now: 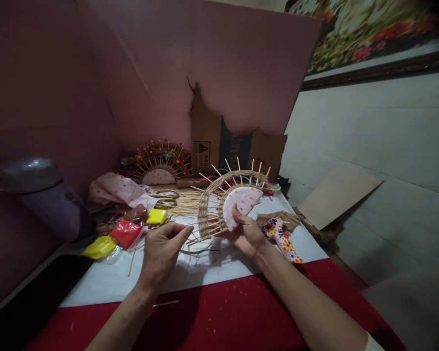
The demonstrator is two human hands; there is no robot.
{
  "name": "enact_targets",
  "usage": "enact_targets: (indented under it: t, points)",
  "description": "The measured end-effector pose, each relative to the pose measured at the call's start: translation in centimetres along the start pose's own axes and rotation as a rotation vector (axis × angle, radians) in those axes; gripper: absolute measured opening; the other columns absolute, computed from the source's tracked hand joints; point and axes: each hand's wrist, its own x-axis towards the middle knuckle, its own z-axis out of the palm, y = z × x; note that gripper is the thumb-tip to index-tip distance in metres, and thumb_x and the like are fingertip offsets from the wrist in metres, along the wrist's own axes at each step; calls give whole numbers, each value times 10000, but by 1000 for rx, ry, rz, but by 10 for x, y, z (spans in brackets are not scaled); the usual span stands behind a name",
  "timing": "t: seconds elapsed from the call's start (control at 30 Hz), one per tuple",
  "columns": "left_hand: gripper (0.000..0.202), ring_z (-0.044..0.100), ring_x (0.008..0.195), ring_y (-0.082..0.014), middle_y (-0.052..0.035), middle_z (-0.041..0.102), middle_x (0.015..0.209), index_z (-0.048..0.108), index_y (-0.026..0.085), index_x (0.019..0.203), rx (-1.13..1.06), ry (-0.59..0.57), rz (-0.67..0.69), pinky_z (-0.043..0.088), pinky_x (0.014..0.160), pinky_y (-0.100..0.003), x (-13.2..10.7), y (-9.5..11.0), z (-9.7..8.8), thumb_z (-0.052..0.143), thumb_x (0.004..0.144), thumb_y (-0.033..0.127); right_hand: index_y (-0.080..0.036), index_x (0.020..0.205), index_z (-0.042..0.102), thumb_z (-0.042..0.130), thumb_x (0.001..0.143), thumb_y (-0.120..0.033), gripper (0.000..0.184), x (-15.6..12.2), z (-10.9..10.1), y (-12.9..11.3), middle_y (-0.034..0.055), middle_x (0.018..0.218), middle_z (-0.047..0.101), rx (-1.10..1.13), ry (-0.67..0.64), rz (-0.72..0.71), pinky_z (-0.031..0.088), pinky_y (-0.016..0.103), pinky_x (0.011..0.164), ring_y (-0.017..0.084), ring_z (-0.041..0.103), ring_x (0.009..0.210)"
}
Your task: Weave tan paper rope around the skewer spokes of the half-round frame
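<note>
My right hand (246, 233) grips a half-round woven piece (219, 202) with a pink dotted fabric centre (241, 202) and thin wooden spokes sticking out of its rim. It holds the piece upright above the white sheet (212, 268). My left hand (163, 248) is closed in a pinch on a thin cane strand (190, 241) that runs into the lower left edge of the weave.
A finished decorated fan piece (157, 163) stands at the back. Scissors (164, 196) lie on a bundle of sticks (185, 202). Yellow and red packets (126, 233) lie left, pink dotted cloth (113, 189) behind them. A flowered glue gun (281, 239) lies right. A lamp (40, 195) stands far left.
</note>
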Motion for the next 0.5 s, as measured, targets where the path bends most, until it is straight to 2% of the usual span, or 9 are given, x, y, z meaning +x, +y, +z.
enact_targets:
  t: [0.23,0.33,0.5]
  points:
    - [234,321,421,-59,50,480,446,654,139,583,-64,-195,-180,262,437,-214,4,1,-1,712,579,365,-134,869,594,537,839,-331,208,1,-1,4,84,762,707,-12,-1,4,532,447,753,219,674,746]
    - [206,387,459,-78,25,536,494,664,139,601,53,-194,-101,282,456,-217,4,0,-2,679,609,344,-118,863,587,541,836,-335,224,1,-1,5,99,747,703,-45,-13,1,533,451,745,228,676,738]
    - [210,418,492,-98,23,531,513,669,145,662,206,-228,59,298,465,-223,0,-1,0,592,699,337,-114,877,580,555,826,-345,238,1,-1,7,113,756,700,-64,-26,-7,532,446,744,237,673,770]
